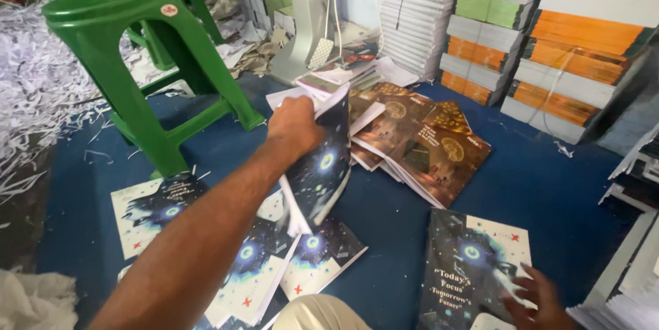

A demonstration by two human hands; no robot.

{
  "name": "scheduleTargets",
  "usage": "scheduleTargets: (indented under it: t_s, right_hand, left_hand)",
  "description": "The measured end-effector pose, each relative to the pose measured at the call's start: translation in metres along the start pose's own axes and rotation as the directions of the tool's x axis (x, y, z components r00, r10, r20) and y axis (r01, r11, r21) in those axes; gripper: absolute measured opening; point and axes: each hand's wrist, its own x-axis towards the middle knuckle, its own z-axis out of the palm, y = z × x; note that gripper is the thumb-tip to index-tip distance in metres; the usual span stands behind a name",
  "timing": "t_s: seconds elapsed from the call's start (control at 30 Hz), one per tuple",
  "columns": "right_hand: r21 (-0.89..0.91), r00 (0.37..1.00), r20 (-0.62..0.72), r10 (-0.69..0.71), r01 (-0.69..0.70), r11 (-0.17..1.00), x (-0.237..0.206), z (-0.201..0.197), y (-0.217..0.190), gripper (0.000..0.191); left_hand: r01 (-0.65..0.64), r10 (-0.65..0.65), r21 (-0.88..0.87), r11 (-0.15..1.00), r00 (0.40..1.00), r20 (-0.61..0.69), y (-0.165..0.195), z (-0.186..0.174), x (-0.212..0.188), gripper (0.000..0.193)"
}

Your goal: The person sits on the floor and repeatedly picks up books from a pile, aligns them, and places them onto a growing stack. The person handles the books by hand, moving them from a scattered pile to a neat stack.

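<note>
Two hands, two dark books

Left hand: fingers clamped on the top edge of a book, held tilted above the floor, long axis running down toward the person. Right hand: fingers spread flat on another book lying nearer. Brown books lie beyond; green stool at left.

Soft, even daylight fills the scene, brightest at the upper left on the heap of white shredded paper. Shadows are faint. The right hand smears with motion blur (edges bend slightly).
</note>
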Motion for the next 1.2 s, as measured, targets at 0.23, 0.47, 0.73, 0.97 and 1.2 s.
scheduleTargets:
  t_s: [0.23,0.47,0.73,0.97,1.2]
  right_hand:
    - [0.061,0.926,0.211,-0.314,0.308,0.949,-0.077,0.091,-0.147,0.120]
    - [-0.122,0.919,-0.080,-0.387,0.376,0.918,-0.101,0.140,-0.245,0.126]
    - [-0.112,0.743,-0.427,-0.514,0.521,0.846,-0.068,0.139,-0.212,0.077]
    - [0.147,0.850,-0.411,-0.328,0.417,0.897,-0.039,0.093,-0.205,0.025]
    - [0.705,0.986,-0.130,-0.108,0.169,0.689,-0.012,0.009,-0.199,0.040]
  left_hand:
    - [0.143,-0.136,-0.218,0.965,0.990,0.046,0.043,-0.034,0.001,0.041]
    - [0.200,-0.196,-0.340,0.919,0.979,0.046,0.080,-0.053,-0.046,0.035]
    - [0.034,-0.080,-0.469,0.883,0.994,-0.079,0.160,-0.104,-0.119,0.027]
    - [-0.066,0.048,-0.481,0.874,0.998,-0.050,0.196,-0.107,-0.103,0.031]
    - [-0.274,0.106,-0.573,0.773,0.945,-0.308,0.125,-0.044,-0.061,0.082]
